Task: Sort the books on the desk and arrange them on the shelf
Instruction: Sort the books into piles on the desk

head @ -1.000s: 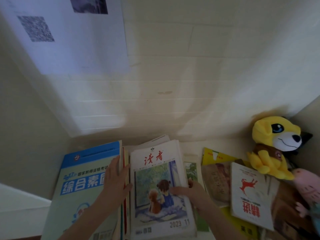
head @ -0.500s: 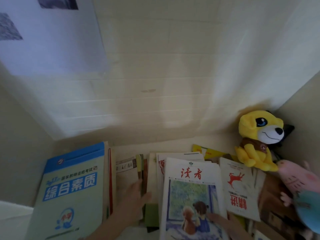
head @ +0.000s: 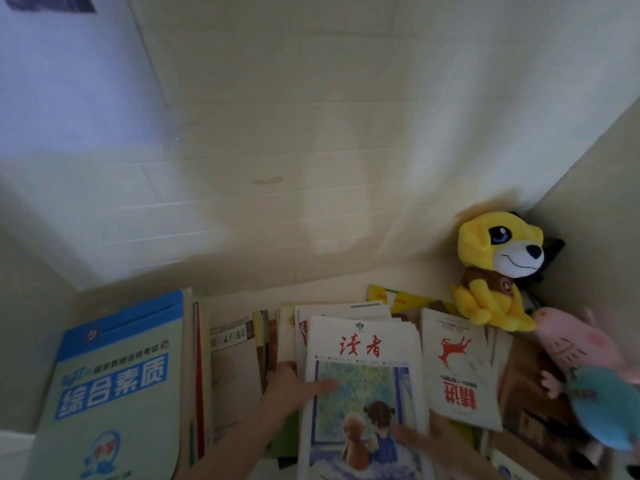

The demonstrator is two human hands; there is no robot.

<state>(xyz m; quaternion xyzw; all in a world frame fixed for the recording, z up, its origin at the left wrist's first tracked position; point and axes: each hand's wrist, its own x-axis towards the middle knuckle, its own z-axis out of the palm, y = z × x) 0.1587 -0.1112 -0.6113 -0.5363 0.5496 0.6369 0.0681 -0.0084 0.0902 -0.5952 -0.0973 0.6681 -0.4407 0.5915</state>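
Shifted rightward, red-titled magazine: left hand pinches its edge; right hand seemingly grips corner.

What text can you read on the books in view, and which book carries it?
"读者": red, on the magazine at centre.
"综合素质": white, on the blue book at left.
Red title on the white book: upside down, too blurred to read.
All smaller print and the spines: too blurred to read.
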